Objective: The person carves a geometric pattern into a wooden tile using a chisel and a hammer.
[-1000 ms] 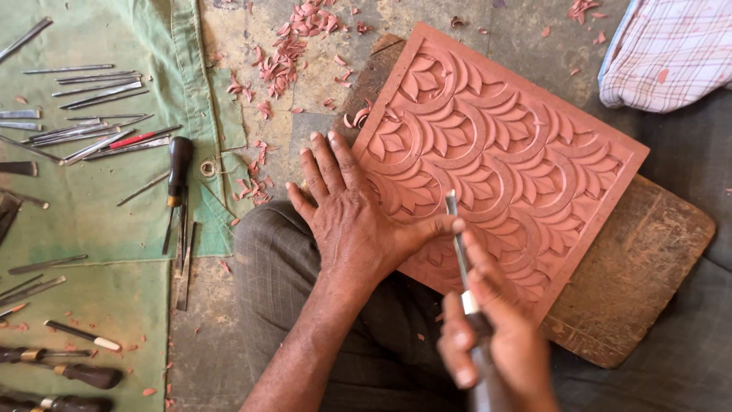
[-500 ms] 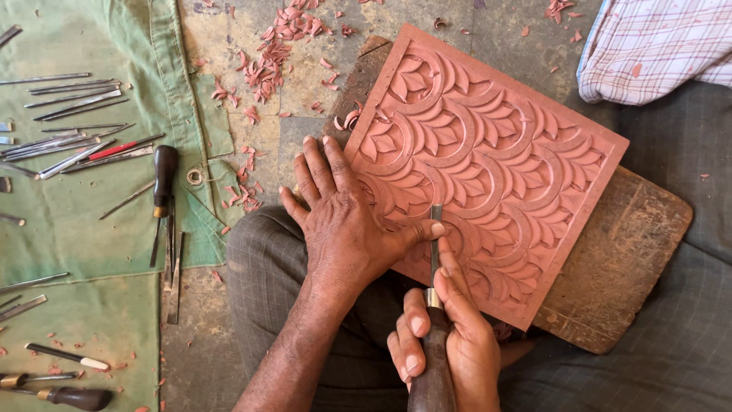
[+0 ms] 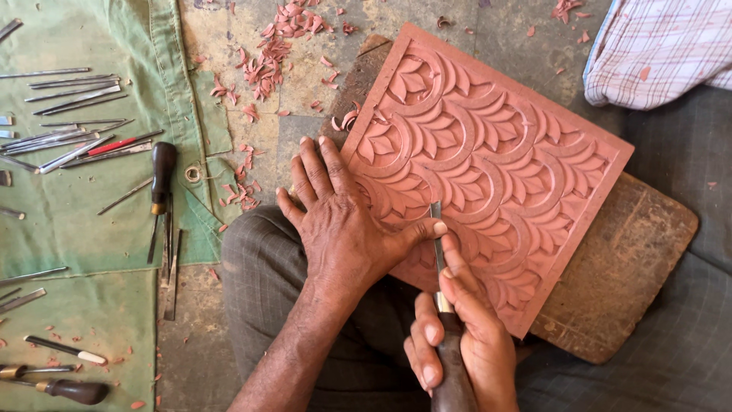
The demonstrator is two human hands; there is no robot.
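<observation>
Two hands at the carved panel

One reddish carved panel (image 3: 488,168) rests tilted on a worn wooden board (image 3: 618,282) across our lap. Our left hand (image 3: 339,225) lies flat and open on its lower-left edge, thumb against the blade. Our right hand (image 3: 457,336) is closed round a chisel (image 3: 442,305), its tip on the carving. Spare tools lie on green cloth (image 3: 91,198)

Dusty stone floor (image 3: 320,91) strewn with reddish shavings (image 3: 278,38), green cloth (image 3: 84,221) spread alongside.
</observation>
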